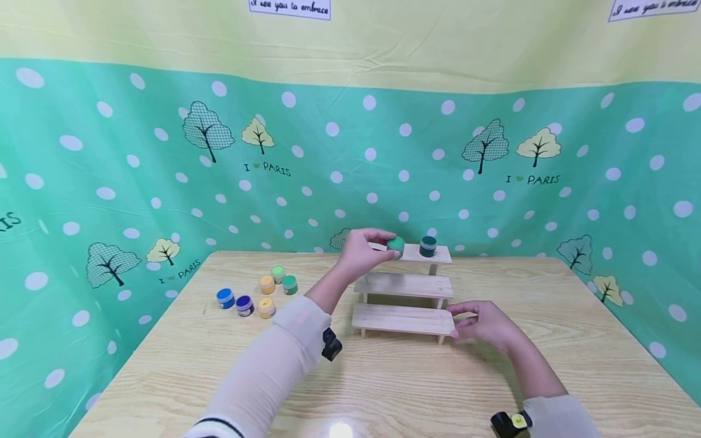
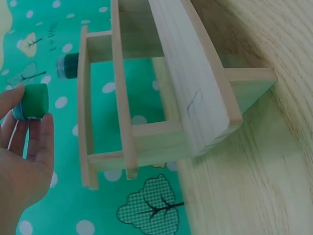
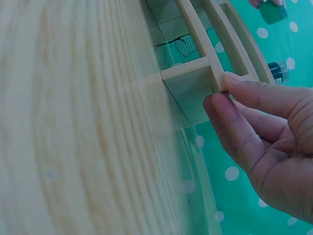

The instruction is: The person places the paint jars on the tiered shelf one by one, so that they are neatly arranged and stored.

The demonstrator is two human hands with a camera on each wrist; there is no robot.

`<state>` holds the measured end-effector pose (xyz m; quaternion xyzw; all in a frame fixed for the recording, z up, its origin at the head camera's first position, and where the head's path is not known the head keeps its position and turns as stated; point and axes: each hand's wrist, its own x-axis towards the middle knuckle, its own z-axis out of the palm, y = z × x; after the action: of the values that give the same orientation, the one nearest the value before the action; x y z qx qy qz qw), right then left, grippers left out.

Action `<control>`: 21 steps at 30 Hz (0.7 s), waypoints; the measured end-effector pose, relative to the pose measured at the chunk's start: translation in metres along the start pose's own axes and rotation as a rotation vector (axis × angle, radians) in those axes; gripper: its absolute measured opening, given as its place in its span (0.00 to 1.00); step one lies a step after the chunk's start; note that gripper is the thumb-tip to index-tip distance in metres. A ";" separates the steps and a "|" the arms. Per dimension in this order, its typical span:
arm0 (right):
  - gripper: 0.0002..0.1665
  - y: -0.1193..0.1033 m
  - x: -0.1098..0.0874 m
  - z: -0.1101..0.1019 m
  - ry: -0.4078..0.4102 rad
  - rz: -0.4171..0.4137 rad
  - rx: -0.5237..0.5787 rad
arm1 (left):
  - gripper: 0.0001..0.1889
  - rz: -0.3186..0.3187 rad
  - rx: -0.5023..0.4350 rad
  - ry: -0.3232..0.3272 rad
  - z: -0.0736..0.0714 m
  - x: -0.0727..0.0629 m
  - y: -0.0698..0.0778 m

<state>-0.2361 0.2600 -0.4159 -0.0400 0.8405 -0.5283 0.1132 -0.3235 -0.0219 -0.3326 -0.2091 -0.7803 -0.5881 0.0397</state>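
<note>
My left hand holds a small green paint jar between thumb and fingers, over the top step of a three-tier wooden display stand. In the left wrist view this jar hangs apart from the stand's top board. A dark green paint jar stands upright toward the right end of that top step. At the stand's lower right, my right hand pinches the end of the bottom step; the right wrist view shows thumb and index finger on the board's corner.
Left of the stand is a loose group of paint jars: a blue one, a purple one, two yellow-orange ones, a green one and a light green one. Behind the wooden table hangs a dotted green curtain.
</note>
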 end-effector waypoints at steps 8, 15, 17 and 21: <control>0.34 0.001 0.001 -0.001 -0.006 -0.005 0.000 | 0.15 -0.042 0.038 0.054 0.007 0.012 -0.009; 0.34 0.002 0.002 -0.002 0.003 0.012 -0.011 | 0.14 -0.053 0.027 0.058 0.014 0.024 -0.014; 0.34 0.002 0.002 -0.002 0.008 0.015 -0.014 | 0.14 -0.058 0.037 0.063 0.016 0.025 -0.016; 0.34 0.001 0.000 -0.002 -0.003 -0.001 -0.018 | 0.14 -0.067 0.064 0.070 0.019 0.027 -0.018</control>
<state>-0.2368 0.2615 -0.4157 -0.0421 0.8451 -0.5207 0.1139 -0.3511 -0.0001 -0.3460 -0.1608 -0.8032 -0.5710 0.0542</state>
